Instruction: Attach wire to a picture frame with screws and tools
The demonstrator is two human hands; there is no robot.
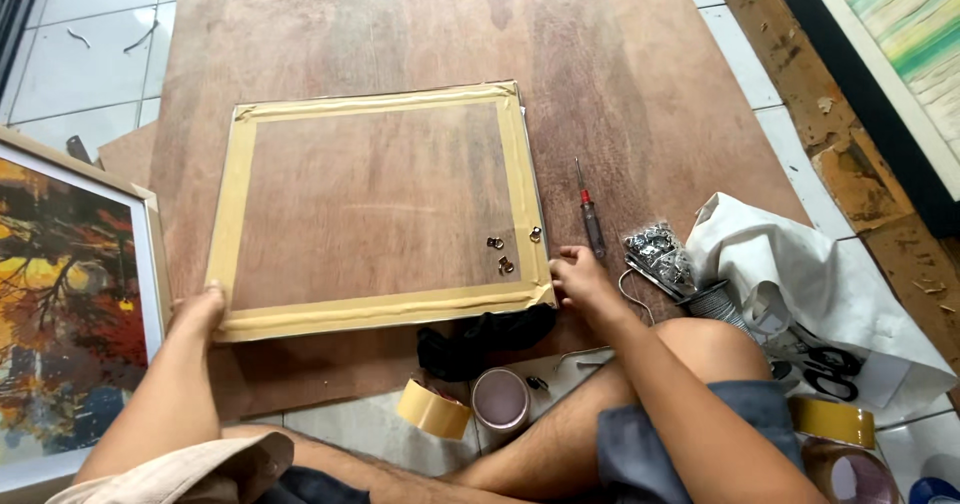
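**Q:** Where are your hands, and what do they touch?

**A:** I sit on the floor over a plywood sheet (640,74). A picture frame (380,209) lies on it face down, its brown backing edged with tan tape. My left hand (197,311) rests flat with fingers together on the frame's near left corner. My right hand (578,276) curls at the near right corner, fingertips pinched at the taped edge; I cannot tell whether they grip anything.

**Q:** What lies around them?

**A:** Three small metal hanger rings (503,252) sit on the backing near my right hand. A red-handled screwdriver (588,211) lies just beyond that hand. A bag of metal fittings (657,248) is to its right. Rolls of tape (433,409) sit by my knee, and a painted picture (65,314) leans at my left.
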